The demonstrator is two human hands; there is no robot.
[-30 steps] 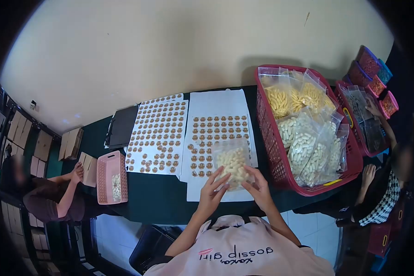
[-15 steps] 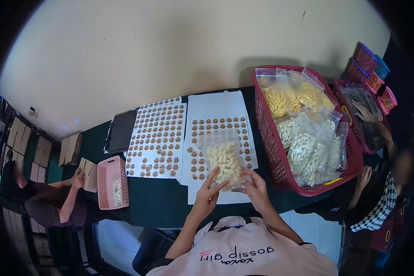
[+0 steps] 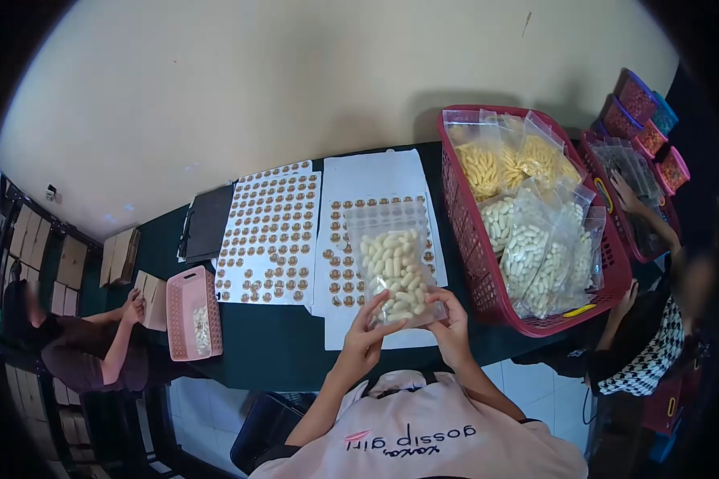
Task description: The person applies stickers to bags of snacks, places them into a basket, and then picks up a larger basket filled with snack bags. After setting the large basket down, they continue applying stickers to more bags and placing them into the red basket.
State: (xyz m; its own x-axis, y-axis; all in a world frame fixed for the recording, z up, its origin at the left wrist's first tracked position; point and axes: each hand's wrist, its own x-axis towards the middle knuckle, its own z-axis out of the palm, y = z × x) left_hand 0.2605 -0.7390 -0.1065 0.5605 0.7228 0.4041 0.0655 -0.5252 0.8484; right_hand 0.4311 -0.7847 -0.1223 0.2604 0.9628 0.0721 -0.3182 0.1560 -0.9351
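Observation:
I hold a clear zip bag of pale snacks (image 3: 393, 263) upright over the sticker sheets. My left hand (image 3: 367, 334) grips its lower left corner and my right hand (image 3: 449, 321) grips its lower right corner. Under the bag lies a white sheet of round brown stickers (image 3: 375, 231) on the dark green table (image 3: 264, 339). A second, fuller sticker sheet (image 3: 273, 231) lies to its left.
A red basket (image 3: 487, 275) of filled snack bags stands at the right. Another red basket (image 3: 615, 215) and coloured tubs (image 3: 651, 132) lie beyond it, where a person's hand (image 3: 623, 191) reaches. A pink tray (image 3: 190, 313), a black folder (image 3: 209, 222) and a seated person (image 3: 88, 343) are at the left.
I have raised the snack bag from lying low near the table edge to standing upright, farther from me, with both hands at its bottom corners.

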